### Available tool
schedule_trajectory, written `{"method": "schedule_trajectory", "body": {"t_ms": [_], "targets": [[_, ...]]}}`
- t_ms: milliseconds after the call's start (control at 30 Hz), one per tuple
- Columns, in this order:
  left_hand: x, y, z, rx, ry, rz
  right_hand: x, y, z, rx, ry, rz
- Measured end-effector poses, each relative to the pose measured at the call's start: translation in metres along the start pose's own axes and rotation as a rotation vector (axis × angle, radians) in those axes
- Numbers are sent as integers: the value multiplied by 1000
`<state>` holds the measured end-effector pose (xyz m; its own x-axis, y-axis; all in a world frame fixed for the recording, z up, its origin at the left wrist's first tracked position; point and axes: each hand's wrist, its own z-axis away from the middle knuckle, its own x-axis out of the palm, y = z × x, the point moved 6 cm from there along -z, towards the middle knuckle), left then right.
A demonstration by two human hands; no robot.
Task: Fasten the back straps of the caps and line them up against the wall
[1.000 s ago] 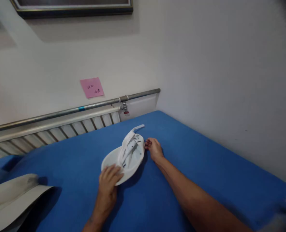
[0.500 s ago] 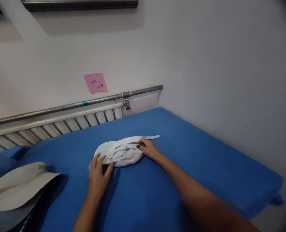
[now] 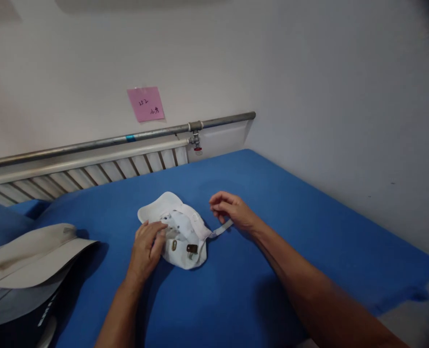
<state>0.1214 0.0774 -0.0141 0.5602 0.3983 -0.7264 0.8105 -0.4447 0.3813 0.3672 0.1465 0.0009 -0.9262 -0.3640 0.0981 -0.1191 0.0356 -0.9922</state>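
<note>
A white cap lies on the blue-covered surface with its inside turned up, its brim towards the far left. A dark buckle and a small metal eyelet show on its near side. My left hand grips the cap's left edge, fingers reaching over the inside. From the cap's right side a narrow white strap runs towards my right hand, and its far end is hidden behind that hand. My right hand hovers there with loosely bent fingers, apparently not pinching the strap.
A stack of caps, beige on top with grey and dark ones beneath, lies at the left. Behind the blue cover are a radiator, a metal pipe with a red-handled valve, and a pink note on the wall.
The cap has turned, so its strap and buckle now face right and nearer me. My right hand has left the buckle area and moved right. The view has tilted down.
</note>
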Motion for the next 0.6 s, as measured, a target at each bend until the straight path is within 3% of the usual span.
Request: {"method": "schedule_trajectory", "body": {"t_ms": [33,100,300,467,600], "targets": [[3,9,-1,20,-70,9,-9,3,-4,-25,76,67],[7,24,-3,40,-201,2,-16,14,-10,24,78,196],[10,44,0,57,-408,16,17,33,7,293,-372,251],[12,40,3,1,-487,147,35,22,18,230,-574,242],[6,31,2,-100,-460,292,42,24,25,274,-713,199]]}}
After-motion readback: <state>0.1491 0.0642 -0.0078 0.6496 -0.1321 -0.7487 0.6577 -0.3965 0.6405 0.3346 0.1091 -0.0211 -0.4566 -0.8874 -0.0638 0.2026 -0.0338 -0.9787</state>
